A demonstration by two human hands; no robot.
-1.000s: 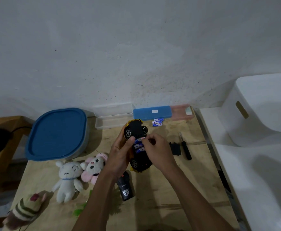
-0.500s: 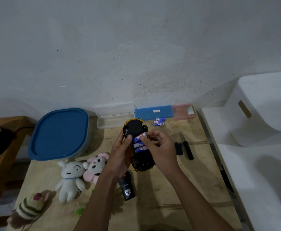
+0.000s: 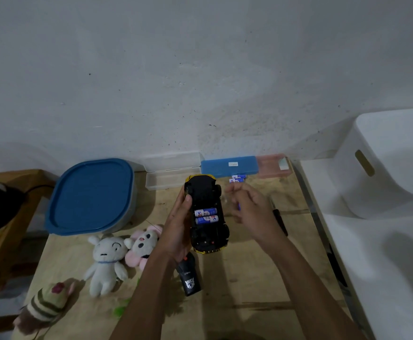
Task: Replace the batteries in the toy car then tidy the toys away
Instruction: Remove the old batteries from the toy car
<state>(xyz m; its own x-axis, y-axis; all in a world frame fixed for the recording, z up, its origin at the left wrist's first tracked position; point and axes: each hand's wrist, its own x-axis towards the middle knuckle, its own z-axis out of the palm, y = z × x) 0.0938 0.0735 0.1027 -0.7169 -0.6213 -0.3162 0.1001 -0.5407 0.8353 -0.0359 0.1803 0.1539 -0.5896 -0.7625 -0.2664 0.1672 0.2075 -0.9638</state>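
Now the left hand (image 3: 176, 224) is gripping the upturned black-and-yellow plastic toy car (image 3: 204, 192) along its side, thumb lying on the underside, holding it just above the pale wooden table (image 3: 237, 278). Half a second ago three cells were sitting in the open bay with the right hand (image 3: 252, 209) pinching the top one. Only two blue-and-white cylindrical batteries (image 3: 206, 216) are showing there now, and the slot above them is standing empty.

The right hand is swinging away to the right of the car, clear of it and blurred by motion. A blue sliver is peeking out at its fingers, probably the pulled cell, but I cannot tell whether the fingers are closing on anything.

So removal appears to be under way, with two cells likely waiting to come out. More small blue loose batteries (image 3: 237, 178) are lying by the flat blue plastic case (image 3: 230, 165) at the wall, and the black-handled screwdriver (image 3: 279, 217) is lying just beyond the right hand.
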